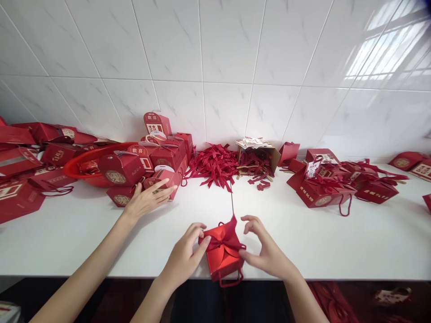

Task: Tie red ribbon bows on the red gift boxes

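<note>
A small red gift box (224, 262) with a dark red ribbon bow (222, 242) across its top stands at the front edge of the white table. My left hand (190, 251) is at the box's left side, thumb and fingers around the left end of the bow, seemingly pinching it. On the right, my right hand (264, 249) is curved with its fingers apart, the thumb beside the bow's right loop. Cord handles hang at the front of the box and show behind it.
Another person's hand (148, 202) reaches to stacked red boxes (164, 157) at the left, by a red basin (79, 166). Loose ribbons (217, 163) and an open carton (274, 159) lie at the back. Tied boxes (325, 190) stand right on the white table (336, 242).
</note>
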Tool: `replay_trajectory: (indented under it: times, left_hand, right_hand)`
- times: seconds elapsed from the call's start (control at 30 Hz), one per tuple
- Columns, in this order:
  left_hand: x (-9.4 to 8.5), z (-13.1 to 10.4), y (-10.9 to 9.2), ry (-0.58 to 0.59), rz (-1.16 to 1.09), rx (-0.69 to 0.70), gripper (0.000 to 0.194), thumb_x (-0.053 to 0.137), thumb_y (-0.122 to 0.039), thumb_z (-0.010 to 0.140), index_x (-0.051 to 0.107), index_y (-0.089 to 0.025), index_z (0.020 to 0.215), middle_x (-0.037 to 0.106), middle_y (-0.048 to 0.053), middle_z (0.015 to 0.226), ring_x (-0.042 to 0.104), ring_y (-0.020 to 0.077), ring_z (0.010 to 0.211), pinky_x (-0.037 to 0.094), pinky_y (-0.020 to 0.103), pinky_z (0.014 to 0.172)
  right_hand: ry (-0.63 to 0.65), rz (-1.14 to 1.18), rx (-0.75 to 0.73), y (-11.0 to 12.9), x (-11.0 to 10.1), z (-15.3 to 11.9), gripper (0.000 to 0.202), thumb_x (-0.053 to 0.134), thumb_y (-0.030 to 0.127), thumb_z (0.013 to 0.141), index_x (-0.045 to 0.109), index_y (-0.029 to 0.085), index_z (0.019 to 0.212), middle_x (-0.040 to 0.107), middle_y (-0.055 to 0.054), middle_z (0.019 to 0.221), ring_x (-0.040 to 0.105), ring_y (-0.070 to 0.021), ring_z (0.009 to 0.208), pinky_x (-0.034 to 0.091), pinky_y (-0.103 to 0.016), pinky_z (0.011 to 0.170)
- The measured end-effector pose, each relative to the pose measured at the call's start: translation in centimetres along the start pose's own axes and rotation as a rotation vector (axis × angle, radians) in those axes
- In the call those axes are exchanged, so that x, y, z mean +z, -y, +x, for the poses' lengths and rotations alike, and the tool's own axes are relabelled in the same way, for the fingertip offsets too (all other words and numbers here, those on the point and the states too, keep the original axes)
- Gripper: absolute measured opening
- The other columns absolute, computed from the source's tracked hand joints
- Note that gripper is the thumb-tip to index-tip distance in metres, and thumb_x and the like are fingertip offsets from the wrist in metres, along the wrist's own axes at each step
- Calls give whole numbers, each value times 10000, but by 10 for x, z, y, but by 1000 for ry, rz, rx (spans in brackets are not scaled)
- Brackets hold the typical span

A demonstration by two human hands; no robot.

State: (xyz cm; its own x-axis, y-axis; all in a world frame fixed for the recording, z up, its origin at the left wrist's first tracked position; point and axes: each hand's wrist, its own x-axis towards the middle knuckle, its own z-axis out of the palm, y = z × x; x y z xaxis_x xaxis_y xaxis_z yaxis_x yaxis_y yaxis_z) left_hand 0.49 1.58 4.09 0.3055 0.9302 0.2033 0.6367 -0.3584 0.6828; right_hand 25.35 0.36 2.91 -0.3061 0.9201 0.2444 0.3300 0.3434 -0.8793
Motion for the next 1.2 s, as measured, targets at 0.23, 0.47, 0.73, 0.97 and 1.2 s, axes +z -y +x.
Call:
replay_trajectory:
  times: [0.23, 0.47, 0.73, 0.97, 1.2]
  left_hand:
    - [32, 4, -7, 29, -314, -89, 209, 373, -400, 940, 480, -226, 896, 596, 51, 1060, 583, 192, 982, 475, 330, 855]
    - [63, 3, 8, -50, -424, -252, 637, 459, -413, 902, 131, -326, 1441, 447, 122, 1378, 490, 259, 1238, 409, 482, 1011]
    - [64, -29, 29, -13, -273, -239, 426, 492, -382, 874, 451, -319, 1293, 451, 65, 1393, 392, 272, 1327, 344, 471, 1090]
    - [4, 6, 83, -588, 84, -203, 538, 530, -427, 807, 416, -214, 1287, 488, 145, 1281, 439, 326, 1232, 381, 546, 1015]
    - [-71, 91, 89, -630, 503, -382, 930, 603, -564, 723, 159, -197, 1453, 276, 222, 1454, 279, 432, 1318, 260, 632, 1000]
  right_hand:
    - [133, 126, -5, -21, 23, -7, 1088, 825, 366, 585, 178, 310, 1459, 234, -99, 1450, 284, -275, 1356, 274, -421, 1112]
    - [-558, -224, 184, -87, -47, -1, 972, 747, 492, 620, 265, 203, 1413, 335, -151, 1317, 342, -324, 1277, 288, -501, 1078]
    - [-1177, -518, 381, -172, -172, 18, 1027, 723, 628, 521, 354, 163, 1359, 229, -195, 1378, 191, -423, 1308, 193, -573, 1067]
    - [-1202, -574, 423, -199, -191, 8, 1206, 707, 644, 558, 96, 152, 1475, 22, -215, 1481, 80, -464, 1345, 135, -628, 1073]
    - [-1048, -824, 177, -193, -167, 3, 976, 543, 647, 720, 168, 130, 1457, 49, -231, 1480, 67, -433, 1372, 183, -638, 1046]
